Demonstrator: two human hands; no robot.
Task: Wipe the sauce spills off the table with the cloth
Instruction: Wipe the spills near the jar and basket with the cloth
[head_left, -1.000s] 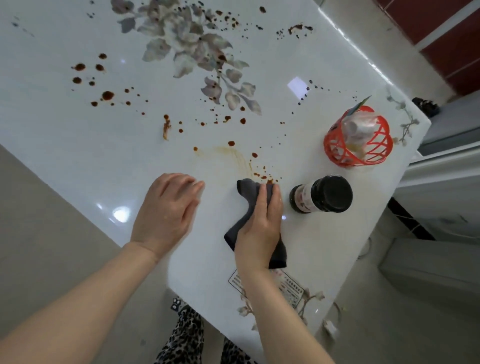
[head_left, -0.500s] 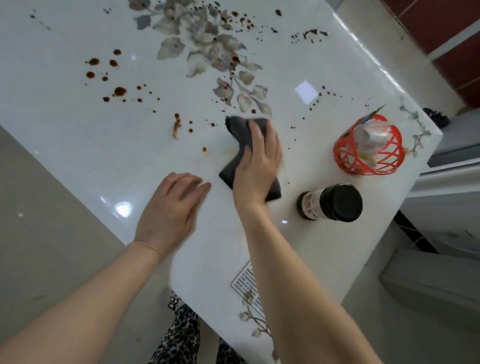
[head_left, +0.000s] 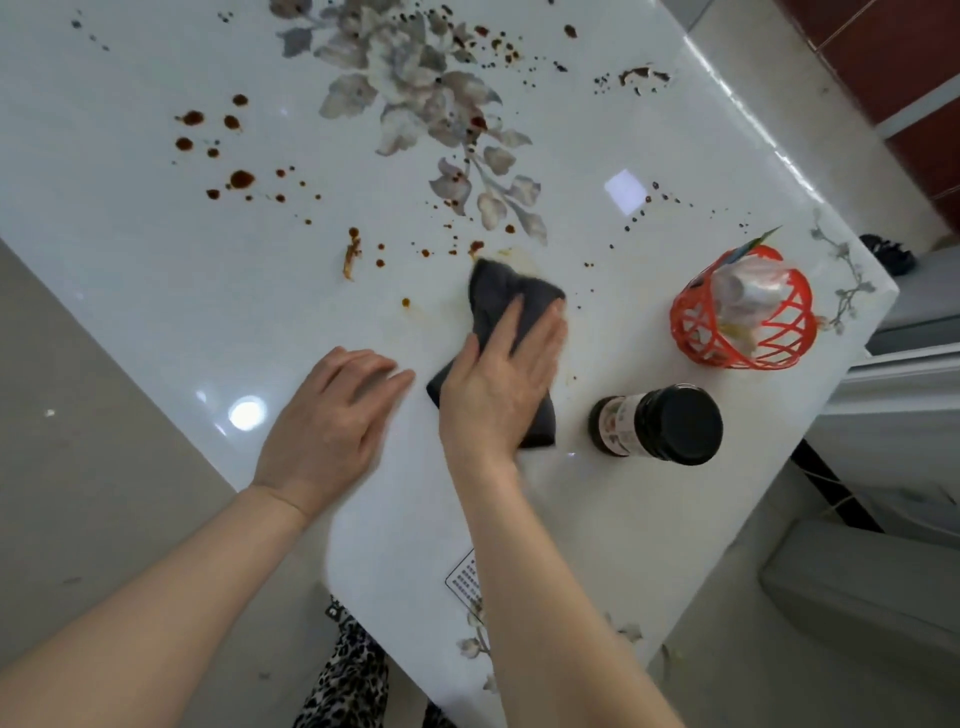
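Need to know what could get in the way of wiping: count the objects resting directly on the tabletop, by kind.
Cloth: 1
Jar with black lid: 1
Red basket: 1
Total: 3

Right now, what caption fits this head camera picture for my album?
The right hand presses a dark cloth on the white table among sauce spills; the left hand rests flat.

Crumpled dark grey cloth (head_left: 498, 306) lies on the glossy white table (head_left: 156, 291) amid brown sauce spills (head_left: 241, 179).
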